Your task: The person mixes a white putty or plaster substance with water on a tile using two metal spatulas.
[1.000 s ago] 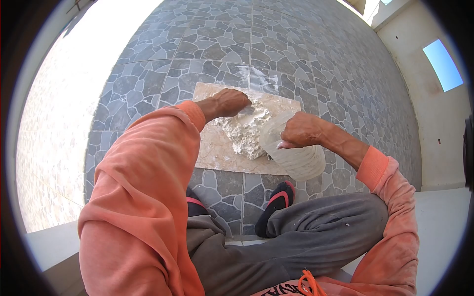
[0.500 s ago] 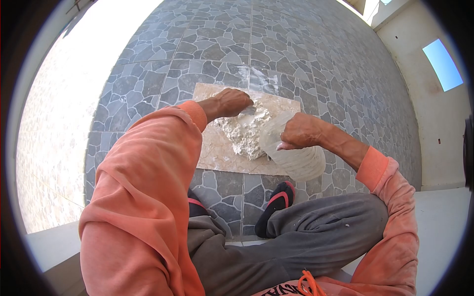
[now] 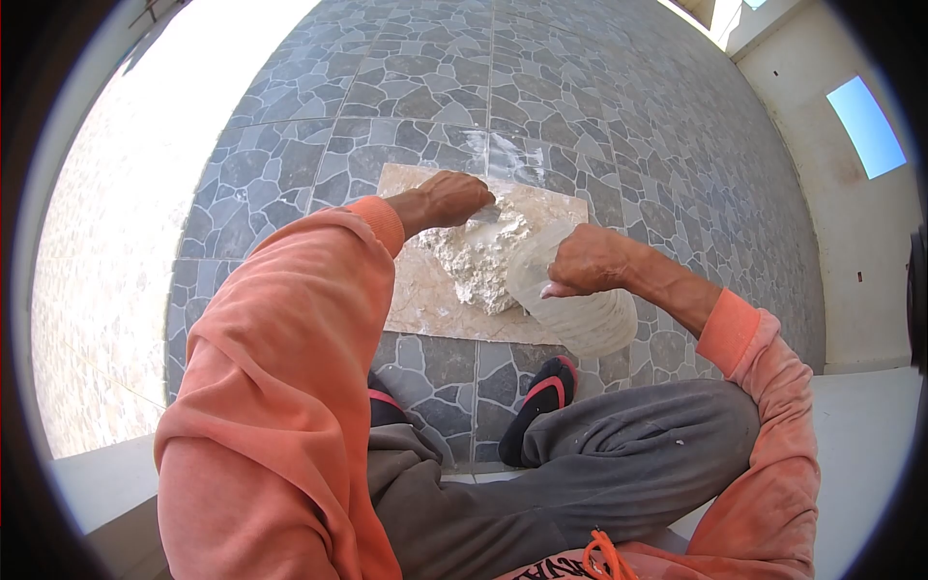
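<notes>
A lumpy white mound of wet, plaster-like paste (image 3: 476, 263) lies on a beige marbled tile (image 3: 411, 304). Over its far left side, my left hand (image 3: 447, 200) is closed around a scraper, of which only a bit of greyish blade (image 3: 485, 215) shows by the fingers; the handle is hidden. At the right edge of the mound my right hand (image 3: 590, 261) grips the rim of a translucent plastic container (image 3: 594, 319). The container is tilted, its mouth towards the paste, its base over the tile's near right corner. Its contents cannot be made out.
Grey stone-patterned floor tiles (image 3: 416, 68) surround the board-like tile, with white smears (image 3: 517, 155) just beyond it. My feet in dark sandals, one sandal (image 3: 541, 406) showing clearly, stand close to its near edge. A pale wall (image 3: 802, 126) rises at the right.
Almost nothing differs. My left hand has shifted very slightly, while the container in my right hand stays tilted at the edge of the paste.
</notes>
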The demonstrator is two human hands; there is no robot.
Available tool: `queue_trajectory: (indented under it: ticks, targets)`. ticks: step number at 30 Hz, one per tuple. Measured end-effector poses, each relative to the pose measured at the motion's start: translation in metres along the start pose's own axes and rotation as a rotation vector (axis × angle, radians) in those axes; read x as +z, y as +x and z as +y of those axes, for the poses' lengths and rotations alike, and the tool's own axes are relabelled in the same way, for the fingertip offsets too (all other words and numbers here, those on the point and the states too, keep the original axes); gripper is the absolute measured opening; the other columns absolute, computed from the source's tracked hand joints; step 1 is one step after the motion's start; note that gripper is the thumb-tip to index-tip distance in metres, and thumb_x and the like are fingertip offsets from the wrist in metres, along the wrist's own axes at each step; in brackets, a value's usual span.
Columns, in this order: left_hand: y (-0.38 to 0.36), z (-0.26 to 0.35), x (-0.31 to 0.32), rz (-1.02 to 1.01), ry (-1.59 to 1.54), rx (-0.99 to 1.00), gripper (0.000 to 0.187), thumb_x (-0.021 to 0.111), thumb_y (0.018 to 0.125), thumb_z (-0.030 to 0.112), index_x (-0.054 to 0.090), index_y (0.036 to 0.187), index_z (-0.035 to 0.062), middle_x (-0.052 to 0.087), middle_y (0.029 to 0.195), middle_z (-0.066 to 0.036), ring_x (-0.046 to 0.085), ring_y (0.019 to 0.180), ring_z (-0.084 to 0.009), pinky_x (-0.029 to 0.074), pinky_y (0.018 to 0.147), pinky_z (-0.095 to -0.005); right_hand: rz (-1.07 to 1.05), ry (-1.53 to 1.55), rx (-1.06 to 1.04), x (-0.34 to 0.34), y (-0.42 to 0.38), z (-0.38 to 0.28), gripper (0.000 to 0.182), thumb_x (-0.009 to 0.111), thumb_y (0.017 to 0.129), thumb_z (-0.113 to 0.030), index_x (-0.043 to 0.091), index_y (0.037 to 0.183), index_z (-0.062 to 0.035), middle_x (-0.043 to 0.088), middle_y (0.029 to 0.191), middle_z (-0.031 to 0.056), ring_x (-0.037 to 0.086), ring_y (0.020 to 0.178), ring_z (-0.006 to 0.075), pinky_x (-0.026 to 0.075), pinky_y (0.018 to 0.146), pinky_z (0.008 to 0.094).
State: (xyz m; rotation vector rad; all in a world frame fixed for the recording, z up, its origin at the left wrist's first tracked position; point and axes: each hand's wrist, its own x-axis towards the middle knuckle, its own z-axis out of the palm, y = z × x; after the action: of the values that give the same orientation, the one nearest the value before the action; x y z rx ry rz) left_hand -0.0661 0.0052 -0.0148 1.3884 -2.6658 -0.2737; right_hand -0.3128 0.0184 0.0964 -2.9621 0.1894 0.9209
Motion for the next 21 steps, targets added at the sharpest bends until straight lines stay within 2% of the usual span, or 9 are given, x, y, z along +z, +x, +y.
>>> queue_trajectory:
  ticks: [19, 21]
  targets:
    - [0.0023, -0.0016, -0.0027, -0.012, -0.005, -0.031, 0.014, 0.056, 0.085, -0.001, 0.067, 0.092, 0.0043, 0.07, 0.097, -0.017, 0.068, 0.096, -0.0355, 0.055, 0.077, -0.0468, -0.009, -0.007, -0.007, 0.0021, -0.0003, -0.0013, 0.053, 0.052, 0.096, -0.049, 0.069, 0.074, -0.0045, 0.067, 0.068, 0.0155, 0.067, 0.071, 0.0367, 0.052, 0.065, 0.0455]
    - [0.0013, -0.0033, -0.0039, 0.015, -0.01, -0.017, 0.011, 0.056, 0.087, 0.001, 0.067, 0.092, 0.003, 0.07, 0.095, -0.016, 0.068, 0.091, -0.0353, 0.055, 0.076, -0.0464, -0.003, -0.006, -0.008, 0.0023, -0.0008, -0.0012, 0.053, 0.052, 0.096, -0.049, 0.069, 0.074, -0.0044, 0.067, 0.067, 0.0156, 0.067, 0.071, 0.0369, 0.052, 0.064, 0.0456]
